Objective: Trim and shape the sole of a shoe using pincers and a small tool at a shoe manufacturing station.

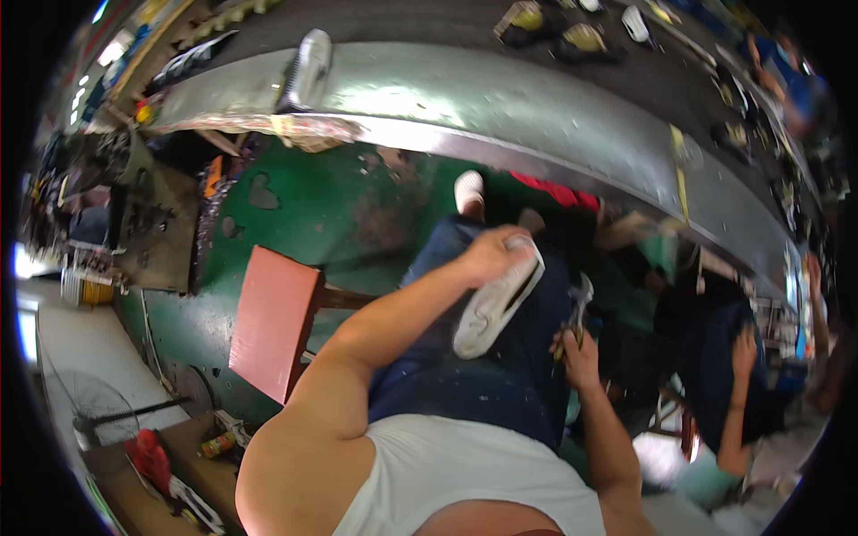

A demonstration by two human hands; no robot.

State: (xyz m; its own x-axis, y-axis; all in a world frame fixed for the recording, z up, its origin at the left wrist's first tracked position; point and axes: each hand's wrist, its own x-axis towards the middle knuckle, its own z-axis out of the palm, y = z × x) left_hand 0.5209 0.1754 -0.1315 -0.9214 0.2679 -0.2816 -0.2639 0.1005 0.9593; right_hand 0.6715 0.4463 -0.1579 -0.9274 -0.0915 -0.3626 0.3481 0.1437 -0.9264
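Observation:
My left hand (pixel 497 255) is closed round the heel end of a white shoe (pixel 490 313), which is held tilted above my lap with its toe pointing toward me. My right hand (pixel 580 357), by my right thigh, grips a metal hand tool that looks like a pair of pincers (pixel 579 313). Its curved head points away from me, and a yellowish handle end shows beside the fingers. Blur hides the tool's finer details. The tool and the shoe are apart.
Ahead runs a metal-edged conveyor bench (pixel 402 94) with a grey-white shoe (pixel 310 67) on its rim and several shoe parts beyond. A reddish stool (pixel 273 322) stands left on the green floor (pixel 295 192). At right sits another person (pixel 715 357). Lower left are a fan (pixel 89 406) and a cardboard box (pixel 116 482).

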